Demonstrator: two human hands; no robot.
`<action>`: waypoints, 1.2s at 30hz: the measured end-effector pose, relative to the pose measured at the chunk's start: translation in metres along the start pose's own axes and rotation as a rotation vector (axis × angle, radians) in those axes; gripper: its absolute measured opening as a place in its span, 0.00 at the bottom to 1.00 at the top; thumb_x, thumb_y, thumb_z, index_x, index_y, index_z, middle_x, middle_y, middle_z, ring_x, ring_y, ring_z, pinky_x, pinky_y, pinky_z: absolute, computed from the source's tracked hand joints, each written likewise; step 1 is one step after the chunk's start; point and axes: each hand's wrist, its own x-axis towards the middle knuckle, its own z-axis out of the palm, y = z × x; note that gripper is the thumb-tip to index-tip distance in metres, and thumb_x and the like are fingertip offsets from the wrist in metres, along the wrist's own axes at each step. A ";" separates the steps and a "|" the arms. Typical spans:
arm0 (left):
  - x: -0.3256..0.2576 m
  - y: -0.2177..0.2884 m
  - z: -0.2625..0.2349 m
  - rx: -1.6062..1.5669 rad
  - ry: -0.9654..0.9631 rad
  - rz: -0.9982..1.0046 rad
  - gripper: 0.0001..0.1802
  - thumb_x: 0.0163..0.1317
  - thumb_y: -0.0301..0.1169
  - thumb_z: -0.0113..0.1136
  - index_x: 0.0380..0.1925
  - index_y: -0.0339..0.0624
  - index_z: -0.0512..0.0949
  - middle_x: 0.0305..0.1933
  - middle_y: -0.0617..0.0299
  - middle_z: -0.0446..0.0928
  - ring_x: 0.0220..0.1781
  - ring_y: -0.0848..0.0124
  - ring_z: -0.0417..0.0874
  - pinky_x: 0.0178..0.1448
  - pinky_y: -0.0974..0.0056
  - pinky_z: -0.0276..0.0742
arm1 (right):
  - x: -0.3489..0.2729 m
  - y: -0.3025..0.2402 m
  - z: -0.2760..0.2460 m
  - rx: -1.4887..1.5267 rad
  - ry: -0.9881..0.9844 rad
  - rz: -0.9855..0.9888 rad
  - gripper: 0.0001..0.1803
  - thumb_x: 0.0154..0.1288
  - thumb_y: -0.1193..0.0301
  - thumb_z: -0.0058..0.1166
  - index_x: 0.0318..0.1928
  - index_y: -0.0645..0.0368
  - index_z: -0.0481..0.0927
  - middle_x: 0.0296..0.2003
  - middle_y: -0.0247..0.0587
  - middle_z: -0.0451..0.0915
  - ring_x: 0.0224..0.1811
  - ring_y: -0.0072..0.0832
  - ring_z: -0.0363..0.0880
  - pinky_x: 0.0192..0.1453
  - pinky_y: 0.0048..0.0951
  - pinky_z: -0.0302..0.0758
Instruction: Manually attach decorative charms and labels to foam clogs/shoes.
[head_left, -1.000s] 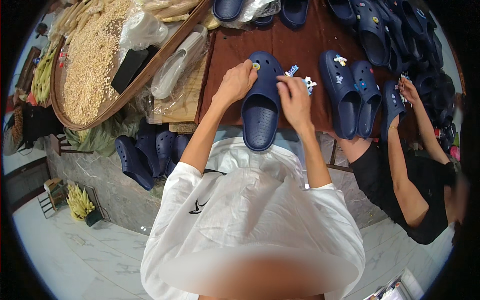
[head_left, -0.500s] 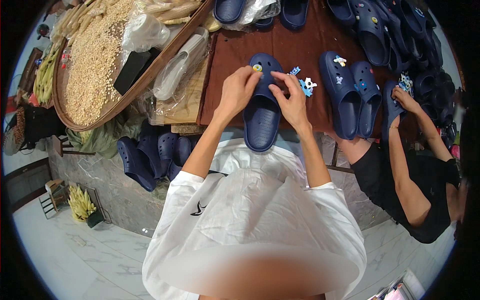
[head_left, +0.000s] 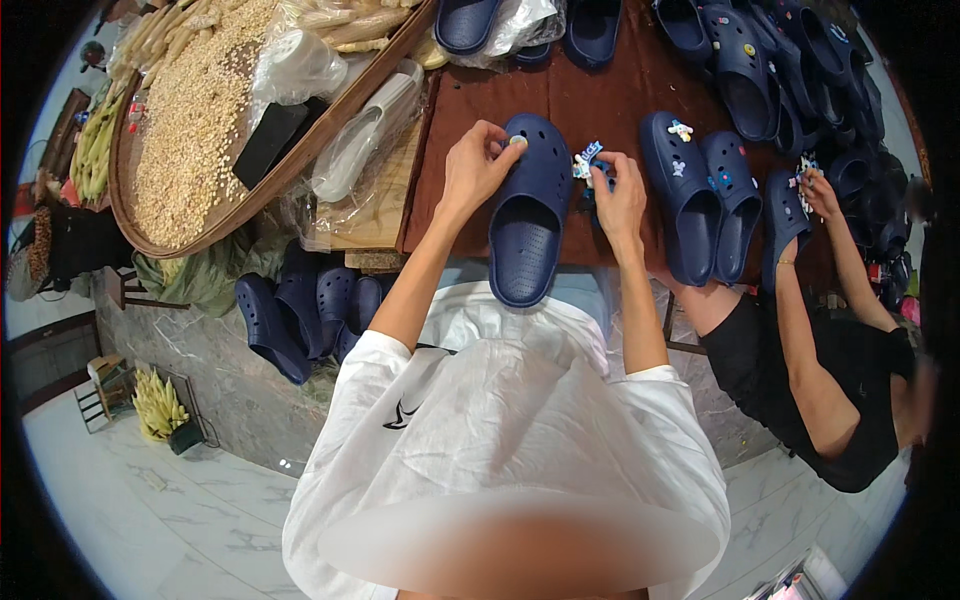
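Observation:
A dark blue clog (head_left: 527,245) lies in front of me, its toe pointing away and its heel at the table's near edge. My left hand (head_left: 476,172) grips the left side of its toe, thumb beside a small round yellow-and-white charm (head_left: 517,141) set in the upper. To the right of the clog, my right hand (head_left: 622,200) is closed, its fingertips pinching a blue-and-white shoe charm (head_left: 588,158). More charms are partly hidden behind those fingers. Farther right stand two clogs (head_left: 690,215) with charms on their uppers.
On the right, another person's hand (head_left: 820,195) works at a blue clog (head_left: 782,225). Several clogs are heaped at the far right (head_left: 742,95). A large woven tray (head_left: 225,222) of pale kernels and a bagged white clog (head_left: 368,135) are at the left. Clogs (head_left: 275,330) hang low left.
My right hand has left the clog's upper and moved right to the charms, where its fingers have closed. My left hand stays at the toe. The other person's far hand has shifted slightly.

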 end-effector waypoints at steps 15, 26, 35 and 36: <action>0.027 -0.003 0.016 0.567 -0.165 0.130 0.29 0.65 0.57 0.56 0.39 0.37 0.77 0.29 0.40 0.82 0.37 0.43 0.86 0.40 0.44 0.81 | -0.048 -0.074 0.016 0.140 -0.065 -0.201 0.17 0.69 0.64 0.57 0.54 0.58 0.78 0.50 0.47 0.74 0.53 0.45 0.71 0.59 0.42 0.68; 0.022 -0.085 0.022 0.495 -0.080 0.344 0.16 0.73 0.40 0.46 0.35 0.37 0.73 0.28 0.41 0.80 0.32 0.43 0.83 0.34 0.43 0.79 | -0.056 -0.068 0.034 0.171 -0.012 -0.243 0.16 0.67 0.68 0.57 0.54 0.57 0.78 0.51 0.47 0.74 0.53 0.45 0.71 0.60 0.43 0.66; -0.030 -0.057 -0.003 -0.013 0.158 -0.100 0.15 0.74 0.40 0.46 0.40 0.38 0.71 0.32 0.38 0.80 0.40 0.38 0.81 0.42 0.41 0.72 | -0.058 -0.059 0.029 0.117 -0.030 -0.288 0.18 0.70 0.69 0.52 0.58 0.59 0.77 0.55 0.50 0.73 0.59 0.45 0.68 0.66 0.43 0.62; -0.033 -0.057 -0.006 -0.008 0.182 -0.116 0.15 0.74 0.40 0.46 0.40 0.38 0.71 0.32 0.38 0.80 0.40 0.38 0.81 0.42 0.41 0.72 | -0.059 -0.059 0.029 0.125 -0.034 -0.291 0.18 0.71 0.69 0.51 0.59 0.59 0.77 0.55 0.50 0.73 0.60 0.45 0.68 0.66 0.44 0.62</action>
